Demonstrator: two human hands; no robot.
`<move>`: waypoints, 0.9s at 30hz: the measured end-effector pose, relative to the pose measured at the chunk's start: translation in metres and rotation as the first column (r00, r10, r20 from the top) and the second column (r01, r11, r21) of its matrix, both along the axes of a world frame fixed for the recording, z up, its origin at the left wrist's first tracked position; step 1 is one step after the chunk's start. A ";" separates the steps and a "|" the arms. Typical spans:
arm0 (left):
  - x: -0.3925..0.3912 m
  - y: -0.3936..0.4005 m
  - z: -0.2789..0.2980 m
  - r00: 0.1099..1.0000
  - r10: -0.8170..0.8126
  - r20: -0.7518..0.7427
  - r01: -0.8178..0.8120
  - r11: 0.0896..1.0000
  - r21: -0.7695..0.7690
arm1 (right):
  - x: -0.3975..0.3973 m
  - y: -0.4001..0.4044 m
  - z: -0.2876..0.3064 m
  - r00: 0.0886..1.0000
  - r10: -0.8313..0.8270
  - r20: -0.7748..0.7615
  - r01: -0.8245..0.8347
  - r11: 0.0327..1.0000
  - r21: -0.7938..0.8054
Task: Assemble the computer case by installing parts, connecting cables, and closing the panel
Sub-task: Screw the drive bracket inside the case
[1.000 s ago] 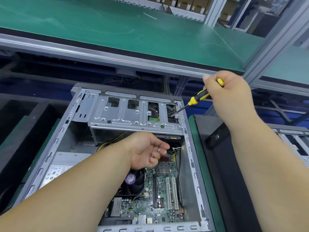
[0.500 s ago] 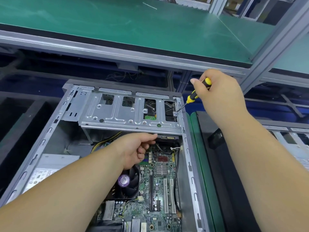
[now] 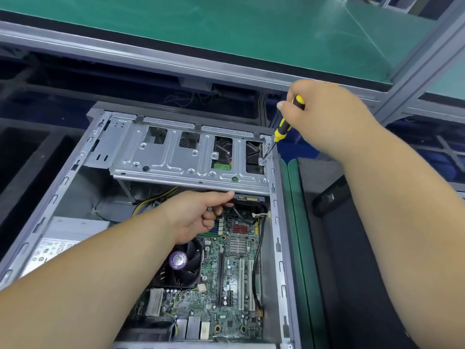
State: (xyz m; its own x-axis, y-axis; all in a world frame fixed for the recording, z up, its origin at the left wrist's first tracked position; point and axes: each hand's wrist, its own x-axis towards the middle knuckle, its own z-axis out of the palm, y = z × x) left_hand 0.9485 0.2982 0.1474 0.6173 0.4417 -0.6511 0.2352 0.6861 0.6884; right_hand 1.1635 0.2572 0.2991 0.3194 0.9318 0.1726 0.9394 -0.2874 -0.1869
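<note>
green shelf mat (image 3: 226, 28) above | grey frame post (image 3: 425, 59) right | dark foam tray (image 3: 22, 157) left

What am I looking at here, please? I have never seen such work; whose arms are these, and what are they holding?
The camera sits on a person's head and looks down, so both arms are that person's own. Below lies an open computer case with its motherboard and round CPU fan visible. The right hand grips a yellow-and-black screwdriver, its tip on a screw in the silver drive cage. The left hand holds the cage's near edge from below.
</note>
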 end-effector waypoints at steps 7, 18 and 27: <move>-0.001 -0.001 -0.010 0.999 0.036 0.000 -0.036 0.991 0.125 | 0.011 0.020 0.004 0.991 0.009 -0.130 -0.014 0.999 -0.032; 0.001 0.000 -0.011 0.995 0.067 0.077 -0.073 0.995 0.070 | 0.012 0.011 0.011 0.945 0.128 -0.300 -0.156 0.985 -0.071; 0.001 0.004 -0.019 0.994 0.052 0.092 -0.060 0.995 0.084 | 0.021 0.014 0.000 0.964 -0.014 -0.267 0.009 1.000 -0.020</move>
